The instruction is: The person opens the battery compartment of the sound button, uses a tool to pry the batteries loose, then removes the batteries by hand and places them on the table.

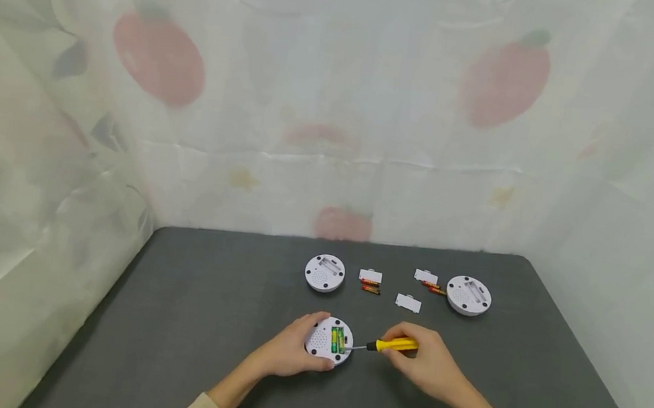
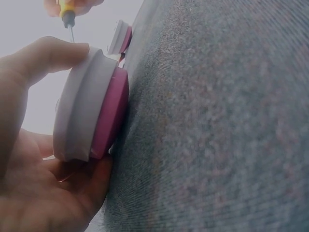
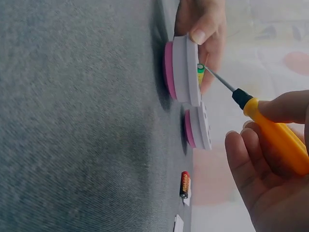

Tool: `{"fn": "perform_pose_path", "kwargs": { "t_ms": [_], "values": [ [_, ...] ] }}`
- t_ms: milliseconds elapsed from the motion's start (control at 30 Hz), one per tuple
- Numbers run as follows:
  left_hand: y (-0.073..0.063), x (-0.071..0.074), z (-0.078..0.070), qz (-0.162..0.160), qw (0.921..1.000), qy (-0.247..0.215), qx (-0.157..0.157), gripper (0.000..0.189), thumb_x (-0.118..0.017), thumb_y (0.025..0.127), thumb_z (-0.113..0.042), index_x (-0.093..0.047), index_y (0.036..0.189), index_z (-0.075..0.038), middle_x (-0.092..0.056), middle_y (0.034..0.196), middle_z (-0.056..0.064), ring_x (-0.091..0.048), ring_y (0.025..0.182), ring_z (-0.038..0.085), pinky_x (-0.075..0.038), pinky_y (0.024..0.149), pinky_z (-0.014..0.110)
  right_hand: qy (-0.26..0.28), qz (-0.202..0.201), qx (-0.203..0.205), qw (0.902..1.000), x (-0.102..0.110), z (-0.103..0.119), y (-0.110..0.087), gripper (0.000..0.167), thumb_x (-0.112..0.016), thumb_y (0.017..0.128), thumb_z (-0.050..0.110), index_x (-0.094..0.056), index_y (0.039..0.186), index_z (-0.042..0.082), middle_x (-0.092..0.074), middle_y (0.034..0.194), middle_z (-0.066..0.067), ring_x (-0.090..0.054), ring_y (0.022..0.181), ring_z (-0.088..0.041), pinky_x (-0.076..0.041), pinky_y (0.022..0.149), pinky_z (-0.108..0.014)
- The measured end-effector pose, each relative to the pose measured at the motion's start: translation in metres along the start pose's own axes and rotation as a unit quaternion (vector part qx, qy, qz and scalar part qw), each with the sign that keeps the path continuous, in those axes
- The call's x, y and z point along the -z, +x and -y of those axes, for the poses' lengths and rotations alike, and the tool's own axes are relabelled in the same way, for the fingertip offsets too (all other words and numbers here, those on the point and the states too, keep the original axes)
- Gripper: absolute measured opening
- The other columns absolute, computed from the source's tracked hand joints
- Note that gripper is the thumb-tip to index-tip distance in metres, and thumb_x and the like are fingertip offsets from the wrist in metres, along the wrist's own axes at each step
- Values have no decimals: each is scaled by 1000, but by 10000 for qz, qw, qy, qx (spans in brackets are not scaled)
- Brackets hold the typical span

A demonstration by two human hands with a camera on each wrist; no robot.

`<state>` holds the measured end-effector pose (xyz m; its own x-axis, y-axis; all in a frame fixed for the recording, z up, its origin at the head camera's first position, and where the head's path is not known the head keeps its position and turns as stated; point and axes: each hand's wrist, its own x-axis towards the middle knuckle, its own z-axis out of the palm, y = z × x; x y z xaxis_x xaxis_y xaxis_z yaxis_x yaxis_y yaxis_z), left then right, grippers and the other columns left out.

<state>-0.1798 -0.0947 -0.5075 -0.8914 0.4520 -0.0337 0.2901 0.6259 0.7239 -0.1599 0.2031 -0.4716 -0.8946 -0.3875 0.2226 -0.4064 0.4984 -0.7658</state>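
Nearest me on the dark table is a round white device (image 1: pixel 319 341) with its underside up and its battery slot uncovered. Two green batteries (image 1: pixel 338 340) lie side by side in that slot. My left hand (image 1: pixel 290 349) grips the device by its edge, thumb on the near side and fingers round the far side. A pink base (image 2: pixel 112 113) shows beneath the white body in the left wrist view. In my right hand (image 1: pixel 428 364) I hold a yellow-handled screwdriver (image 1: pixel 398 345) nearly level. Its metal tip reaches the end of one green battery in the right wrist view.
Behind stand two more round white devices, one in the middle (image 1: pixel 324 273) and one at the right (image 1: pixel 468 295), both with bare battery slots. Between them lie white battery covers (image 1: pixel 408 303) and several red-and-black batteries (image 1: pixel 370 290). A patterned curtain (image 1: pixel 327 96) surrounds the table (image 1: pixel 203 284).
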Motion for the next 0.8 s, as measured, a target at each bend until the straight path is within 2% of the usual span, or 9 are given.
{"fn": "perform_pose_path", "kwargs": {
  "t_ms": [133,267,533,800],
  "values": [
    [0,0,-1,31,10000,-32,40,89,-82,77,-42,-44,149,-6,-54,128,6,-51,106,21,-42,87,40,58,-19,-130,9999,3,2,4,14,-79,89,20,-71,98,28,-66,90,11,-59,75,-9,-50,68,-27],
    [1,1,-1,40,10000,-53,57,90,-82,77,-43,-44,150,-7,-54,128,5,-51,105,20,-42,87,39,152,-67,-242,9996,3,3,9,7,-76,93,24,-72,99,24,-66,92,8,-57,75,-11,-49,67,-28],
    [1,1,-1,31,9999,-107,62,90,-82,77,-43,-43,149,-6,-54,129,7,-50,104,21,-42,87,41,3,-307,-394,9988,1,6,24,12,-76,92,17,-74,103,20,-68,98,8,-58,82,-14,-49,74,-28],
    [1,1,-2,105,9997,-170,102,90,-81,78,-45,-42,151,-8,-53,133,8,-50,107,21,-42,89,42,70,-195,-373,9991,0,2,32,16,-76,90,13,-74,105,20,-68,100,6,-58,83,-17,-49,75,-29]
  ]
}}
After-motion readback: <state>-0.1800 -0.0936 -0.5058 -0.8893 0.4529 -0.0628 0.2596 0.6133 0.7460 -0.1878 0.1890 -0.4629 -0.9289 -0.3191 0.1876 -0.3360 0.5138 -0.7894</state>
